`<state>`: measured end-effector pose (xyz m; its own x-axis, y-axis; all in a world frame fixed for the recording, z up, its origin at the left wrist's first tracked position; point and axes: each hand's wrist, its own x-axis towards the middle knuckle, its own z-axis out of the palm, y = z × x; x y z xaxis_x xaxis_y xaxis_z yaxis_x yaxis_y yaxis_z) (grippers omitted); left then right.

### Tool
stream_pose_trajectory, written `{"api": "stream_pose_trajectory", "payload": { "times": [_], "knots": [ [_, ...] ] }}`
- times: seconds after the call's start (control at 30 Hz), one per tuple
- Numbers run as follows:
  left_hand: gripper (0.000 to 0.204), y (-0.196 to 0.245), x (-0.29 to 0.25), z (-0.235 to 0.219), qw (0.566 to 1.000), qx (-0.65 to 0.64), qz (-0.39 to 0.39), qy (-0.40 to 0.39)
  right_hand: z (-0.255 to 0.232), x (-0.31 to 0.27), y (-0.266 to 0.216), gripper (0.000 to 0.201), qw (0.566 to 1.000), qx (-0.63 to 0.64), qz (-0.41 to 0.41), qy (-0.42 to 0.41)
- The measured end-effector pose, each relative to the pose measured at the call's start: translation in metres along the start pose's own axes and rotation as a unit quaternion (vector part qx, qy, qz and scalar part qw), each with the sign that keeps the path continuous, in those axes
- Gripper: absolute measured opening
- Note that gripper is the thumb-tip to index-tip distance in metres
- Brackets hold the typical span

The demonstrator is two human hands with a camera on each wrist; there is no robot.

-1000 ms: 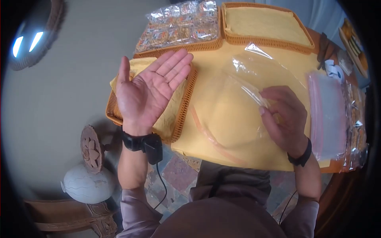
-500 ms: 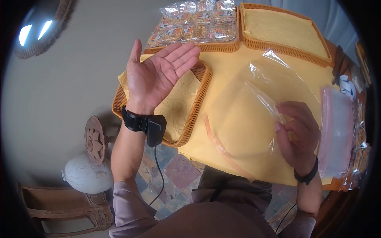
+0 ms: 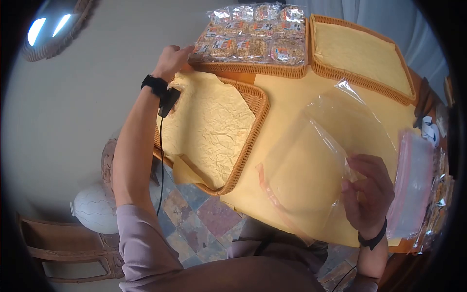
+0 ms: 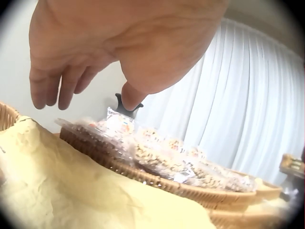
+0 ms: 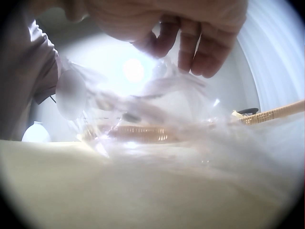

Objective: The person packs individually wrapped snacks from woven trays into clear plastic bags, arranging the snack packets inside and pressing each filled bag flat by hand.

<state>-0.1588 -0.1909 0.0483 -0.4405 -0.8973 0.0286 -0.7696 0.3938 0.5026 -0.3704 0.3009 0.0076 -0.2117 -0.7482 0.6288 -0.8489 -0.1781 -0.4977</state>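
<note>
My left hand (image 3: 172, 62) is at the left front corner of a wicker tray of wrapped nut snacks (image 3: 248, 47). In the left wrist view its fingers (image 4: 66, 90) hang loosely with nothing between them, over the clear-wrapped packs (image 4: 157, 155). Under that forearm lies a second wicker tray (image 3: 250, 141), lined with crumpled yellow paper (image 3: 214, 117). On the right, my right hand (image 3: 370, 192) pinches the edge of a large clear plastic bag (image 3: 301, 160) with an orange-pink strip along its near side. The bag stands puffed over the yellow table cover.
A third wicker tray (image 3: 360, 53) with yellow lining stands at the back right. Along the right edge lie a stack of flat clear bags (image 3: 411, 182) and more wrapped snacks (image 3: 433, 209). A white vase (image 3: 95, 209) and carved wooden furniture (image 3: 63, 243) stand on the left.
My left hand has turned from palm-up and reached away to the snack tray's corner. The right hand still pinches the bag. The head view has shifted, so the table appears lower and further right.
</note>
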Motion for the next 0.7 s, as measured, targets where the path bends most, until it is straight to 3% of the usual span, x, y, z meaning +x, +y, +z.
{"api": "stream_pose_trajectory", "payload": {
  "times": [0.33, 0.4, 0.53, 0.6, 0.7],
  "knots": [
    [0.052, 0.001, 0.034, 0.023, 0.999, -0.026, -0.041, 0.013, -0.002, 0.002, 0.001, 0.02, 1.0, -0.016, 0.01, -0.014],
    [0.045, 0.013, 0.025, 0.02, 0.993, -0.102, -0.063, 0.018, -0.001, 0.002, 0.001, 0.021, 1.0, -0.015, 0.01, -0.014],
    [0.04, 0.015, 0.031, 0.023, 0.997, -0.05, -0.055, 0.017, -0.001, 0.001, 0.002, 0.021, 1.0, -0.011, 0.008, -0.012],
    [0.04, 0.017, 0.032, 0.023, 0.987, -0.158, -0.038, 0.019, -0.001, 0.001, 0.003, 0.021, 1.0, -0.009, 0.008, -0.013],
    [0.043, 0.022, 0.028, 0.018, 0.984, -0.177, -0.033, 0.008, -0.001, 0.0, 0.003, 0.021, 1.0, -0.003, 0.009, -0.012]
  ]
}}
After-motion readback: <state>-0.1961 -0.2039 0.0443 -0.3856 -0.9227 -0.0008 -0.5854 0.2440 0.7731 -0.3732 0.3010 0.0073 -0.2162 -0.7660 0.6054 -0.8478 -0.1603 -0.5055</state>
